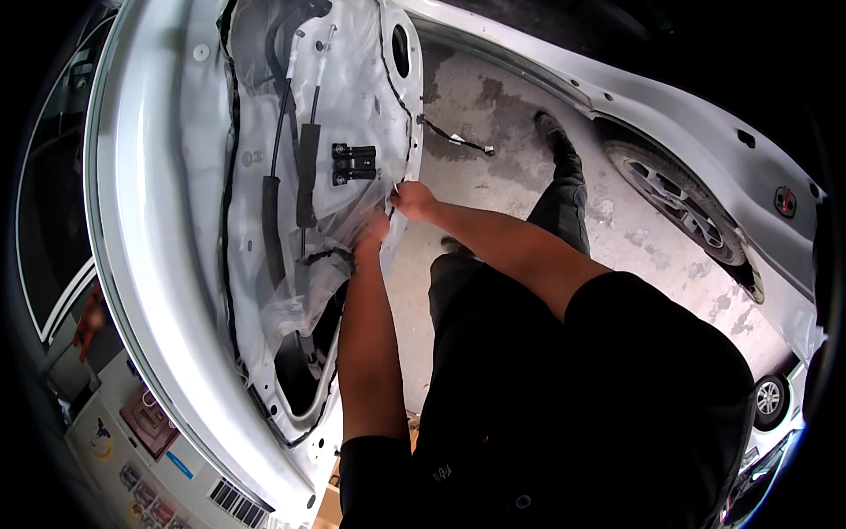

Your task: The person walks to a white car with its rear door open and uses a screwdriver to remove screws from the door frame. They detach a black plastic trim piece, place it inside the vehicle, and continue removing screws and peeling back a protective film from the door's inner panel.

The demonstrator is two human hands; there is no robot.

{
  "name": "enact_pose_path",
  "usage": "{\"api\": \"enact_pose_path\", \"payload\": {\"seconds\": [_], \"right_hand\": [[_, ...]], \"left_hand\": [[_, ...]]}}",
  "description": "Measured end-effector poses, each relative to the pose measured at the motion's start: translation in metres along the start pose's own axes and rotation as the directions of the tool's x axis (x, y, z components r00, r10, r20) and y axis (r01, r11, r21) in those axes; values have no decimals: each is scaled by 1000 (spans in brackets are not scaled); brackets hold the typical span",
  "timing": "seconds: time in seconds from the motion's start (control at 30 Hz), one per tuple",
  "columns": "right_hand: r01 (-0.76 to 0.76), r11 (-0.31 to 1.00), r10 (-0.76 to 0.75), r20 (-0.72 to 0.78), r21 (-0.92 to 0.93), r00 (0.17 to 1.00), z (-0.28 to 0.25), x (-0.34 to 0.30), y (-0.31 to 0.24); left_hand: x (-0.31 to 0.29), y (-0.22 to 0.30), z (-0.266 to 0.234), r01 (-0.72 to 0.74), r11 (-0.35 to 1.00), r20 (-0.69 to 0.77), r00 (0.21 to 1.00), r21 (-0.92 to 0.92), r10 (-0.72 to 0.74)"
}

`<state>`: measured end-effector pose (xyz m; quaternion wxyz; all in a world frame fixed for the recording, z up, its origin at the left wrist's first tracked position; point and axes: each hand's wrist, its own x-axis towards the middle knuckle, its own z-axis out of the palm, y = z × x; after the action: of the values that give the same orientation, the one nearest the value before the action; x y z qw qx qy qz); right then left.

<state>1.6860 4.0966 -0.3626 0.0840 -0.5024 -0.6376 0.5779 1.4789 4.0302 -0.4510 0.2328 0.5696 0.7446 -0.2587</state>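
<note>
A white car door (150, 220) stands open in front of me with its inner side bare. A clear plastic sheet (361, 115) covers much of that side, and its lower part is loose and crumpled. My right hand (416, 202) is closed at the sheet's right edge, pinching the plastic. Just to its left and lower, my left hand (372, 231) is up against the folds of the sheet; its fingers are blurred and partly hidden. A black bracket (355, 165) sits above both hands. Two cables in dark foam sleeves (308, 176) run down the door.
A wire with a connector (458, 138) sticks out from the door's edge. Below my left hand is a dark opening (304, 379) in the door panel. To the right stand the car's white body (687, 150) and a wheel (679, 198). My legs are over the stained concrete floor (634, 256).
</note>
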Motion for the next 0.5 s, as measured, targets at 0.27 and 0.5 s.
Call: {"api": "enact_pose_path", "payload": {"seconds": [0.27,0.5], "right_hand": [[48,995,-38,-106,86,994,20,10,1],[47,990,-22,-180,133,983,22,1,-1]], "left_hand": [[-42,17,-52,-140,990,-21,990,22,141],[-60,35,-69,-63,995,-141,989,-73,52]]}}
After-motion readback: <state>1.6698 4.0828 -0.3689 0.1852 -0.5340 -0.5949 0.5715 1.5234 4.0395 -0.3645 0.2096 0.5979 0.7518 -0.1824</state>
